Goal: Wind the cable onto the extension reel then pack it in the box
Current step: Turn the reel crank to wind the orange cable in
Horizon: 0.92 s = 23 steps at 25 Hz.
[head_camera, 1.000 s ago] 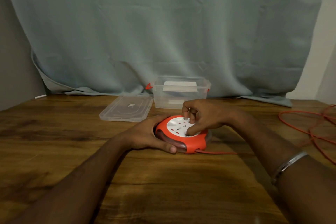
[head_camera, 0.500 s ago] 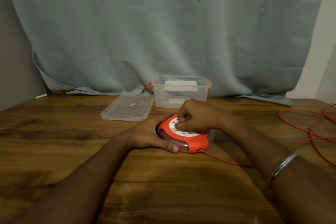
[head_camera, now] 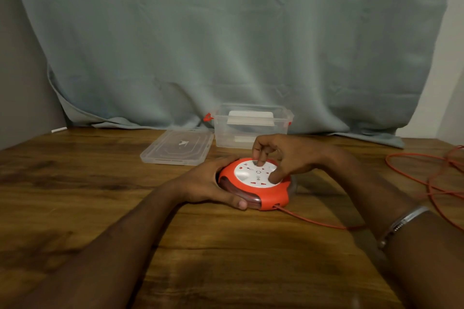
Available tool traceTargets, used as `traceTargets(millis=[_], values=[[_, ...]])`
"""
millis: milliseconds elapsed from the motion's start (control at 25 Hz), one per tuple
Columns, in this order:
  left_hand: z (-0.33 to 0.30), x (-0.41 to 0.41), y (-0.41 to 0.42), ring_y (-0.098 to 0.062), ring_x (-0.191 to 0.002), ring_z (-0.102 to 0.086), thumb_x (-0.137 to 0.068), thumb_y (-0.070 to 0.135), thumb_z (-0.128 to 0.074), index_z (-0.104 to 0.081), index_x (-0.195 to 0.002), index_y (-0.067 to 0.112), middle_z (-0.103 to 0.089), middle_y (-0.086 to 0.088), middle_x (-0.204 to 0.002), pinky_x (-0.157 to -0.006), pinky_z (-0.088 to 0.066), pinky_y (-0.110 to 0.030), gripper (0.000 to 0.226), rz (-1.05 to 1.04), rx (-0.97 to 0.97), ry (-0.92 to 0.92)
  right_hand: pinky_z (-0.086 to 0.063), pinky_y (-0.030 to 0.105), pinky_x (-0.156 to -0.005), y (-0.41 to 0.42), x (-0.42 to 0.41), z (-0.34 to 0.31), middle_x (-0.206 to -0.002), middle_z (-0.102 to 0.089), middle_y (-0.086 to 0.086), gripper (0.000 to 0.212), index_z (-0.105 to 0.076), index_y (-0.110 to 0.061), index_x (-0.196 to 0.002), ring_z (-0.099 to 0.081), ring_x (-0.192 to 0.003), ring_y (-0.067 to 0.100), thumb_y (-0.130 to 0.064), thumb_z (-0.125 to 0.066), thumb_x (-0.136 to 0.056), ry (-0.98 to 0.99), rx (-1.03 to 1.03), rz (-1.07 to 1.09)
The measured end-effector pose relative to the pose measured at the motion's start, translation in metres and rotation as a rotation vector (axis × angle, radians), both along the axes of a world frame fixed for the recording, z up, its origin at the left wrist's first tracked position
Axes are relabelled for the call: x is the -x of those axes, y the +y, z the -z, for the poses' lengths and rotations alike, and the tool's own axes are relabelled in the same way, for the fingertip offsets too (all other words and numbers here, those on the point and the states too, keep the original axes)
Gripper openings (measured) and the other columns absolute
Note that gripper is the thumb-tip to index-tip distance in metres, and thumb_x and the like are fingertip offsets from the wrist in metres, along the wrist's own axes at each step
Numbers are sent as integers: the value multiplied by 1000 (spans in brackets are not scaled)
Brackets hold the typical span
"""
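A round orange extension reel (head_camera: 272,195) with a white socket face (head_camera: 247,174) lies flat on the wooden table. My left hand (head_camera: 208,184) grips its left rim, thumb at the front. My right hand (head_camera: 283,155) rests on top, one finger and the thumb pressed onto the white face. An orange cable (head_camera: 313,219) leaves the reel's front right and runs under my right forearm to loose loops (head_camera: 431,175) at the right. Behind the reel stands a clear plastic box (head_camera: 251,130), open.
The box's clear lid (head_camera: 177,148) lies flat left of the box. A grey-green curtain (head_camera: 226,40) hangs behind the table. A metal bracelet (head_camera: 401,222) sits on my right wrist. Bare wood (head_camera: 75,183) stretches left and in front.
My right hand has turned on the reel's top, from fingers spread to a closed fist and back to spread. The cable by the reel has shifted. My left hand has stayed on the rim.
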State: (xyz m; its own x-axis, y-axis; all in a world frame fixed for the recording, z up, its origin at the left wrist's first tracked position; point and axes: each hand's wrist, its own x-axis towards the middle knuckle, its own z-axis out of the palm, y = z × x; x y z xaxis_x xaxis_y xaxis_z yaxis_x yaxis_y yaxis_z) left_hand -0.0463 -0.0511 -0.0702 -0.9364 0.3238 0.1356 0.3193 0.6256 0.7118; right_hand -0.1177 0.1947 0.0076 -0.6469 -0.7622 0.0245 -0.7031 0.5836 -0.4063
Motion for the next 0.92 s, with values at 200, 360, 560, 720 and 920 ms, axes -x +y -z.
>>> traceTargets(millis=[200,360,560,720,920], values=[[0,1,0,25,-119,-51,-49,75,-96,-37,-120,88,-51,57,-124,-94,-45,-2,93,-2,12,0,-54,42,-66,-4,-2,3,-90,-74,5,41,-63,-22,-97,-69,-79,13,-29,-91,-68,60,-15,22],[0,2,0,23,-119,-53,-54,69,-97,-38,-119,89,-52,55,-127,-89,-45,1,90,5,5,-2,-41,27,-54,-12,-6,7,-61,-61,-13,38,-63,-20,-72,-56,-58,-7,-50,-85,-65,226,-72,63],[0,1,0,18,-121,-56,-55,70,-97,-38,-122,88,-54,49,-132,-90,-46,-2,92,3,7,-6,-36,29,-51,-23,-7,14,-49,-54,-4,53,-54,-18,-52,-51,-49,11,-60,-72,-78,354,-116,48],[0,-2,0,9,-127,-58,-56,65,-98,-42,-135,75,-58,34,-142,-104,-48,-16,97,-4,8,38,-37,34,-52,-30,-13,16,-48,-50,-4,49,-51,-19,-52,-47,-48,11,-44,-71,-89,339,-79,-17],[1,2,-2,3,-132,-55,-51,72,-96,-37,-157,49,-54,26,-149,-114,-48,-30,123,-7,36,23,-53,29,-62,-11,-7,3,-91,-71,-4,35,-60,-24,-100,-62,-71,-1,-6,-76,-74,116,36,-5]])
